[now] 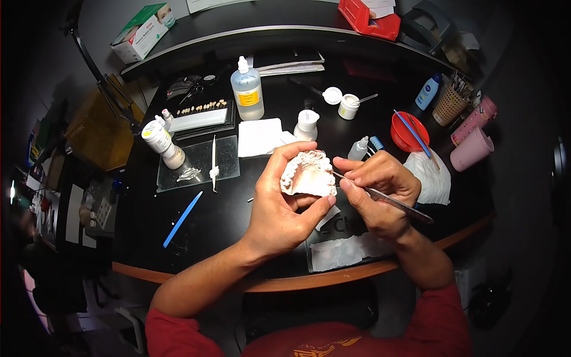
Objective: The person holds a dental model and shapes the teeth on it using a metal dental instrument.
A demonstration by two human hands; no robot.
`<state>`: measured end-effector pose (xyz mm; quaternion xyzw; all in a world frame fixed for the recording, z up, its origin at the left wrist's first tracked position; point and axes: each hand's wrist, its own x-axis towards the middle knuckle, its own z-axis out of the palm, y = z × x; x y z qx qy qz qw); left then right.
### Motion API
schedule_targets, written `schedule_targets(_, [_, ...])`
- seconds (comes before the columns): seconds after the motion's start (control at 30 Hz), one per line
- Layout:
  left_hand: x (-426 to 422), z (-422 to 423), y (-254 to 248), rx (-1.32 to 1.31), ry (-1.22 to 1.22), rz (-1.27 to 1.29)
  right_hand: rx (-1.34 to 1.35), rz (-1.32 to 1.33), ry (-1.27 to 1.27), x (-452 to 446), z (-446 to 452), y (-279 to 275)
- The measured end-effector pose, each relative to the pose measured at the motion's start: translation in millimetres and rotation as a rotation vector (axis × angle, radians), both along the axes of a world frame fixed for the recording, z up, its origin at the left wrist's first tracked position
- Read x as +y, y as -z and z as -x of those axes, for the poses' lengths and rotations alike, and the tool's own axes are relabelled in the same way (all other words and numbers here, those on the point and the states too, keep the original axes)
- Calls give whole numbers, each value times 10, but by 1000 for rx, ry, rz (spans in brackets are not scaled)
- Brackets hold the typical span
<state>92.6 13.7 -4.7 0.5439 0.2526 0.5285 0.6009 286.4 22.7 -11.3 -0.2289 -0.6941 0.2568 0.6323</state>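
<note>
A pale plaster dental cast (309, 172) with a row of teeth faces upward above the desk's front. My left hand (276, 214) is closed around its left side, with the thumb at the lower right edge. In a pen-like pinch, my right hand (383, 193) grips a slim metal dental instrument (401, 206) with a textured handle. The instrument's tip is at the right side of the cast; whether it touches the teeth I cannot tell. Beneath my hands lies a torn whitish sheet (348, 252) on the desk.
On the left, a glass slab (232, 156) carries a metal spatula (214, 169) and white material. A blue stick (182, 220) lies nearer me. Behind stand a liquid bottle (247, 95), a white jar (348, 108) and a red bowl (404, 141). A pink tumbler (473, 150) stands right.
</note>
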Motion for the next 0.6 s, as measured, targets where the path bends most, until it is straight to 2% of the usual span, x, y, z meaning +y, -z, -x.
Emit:
schedule_targets(0.47, [14,-2,9,29,-23,-64,-129,-80,37,24,-9,3])
schedule_targets(0.6, [3,-12,21,163,-163,-252,-156,-103,53,9,-2,12])
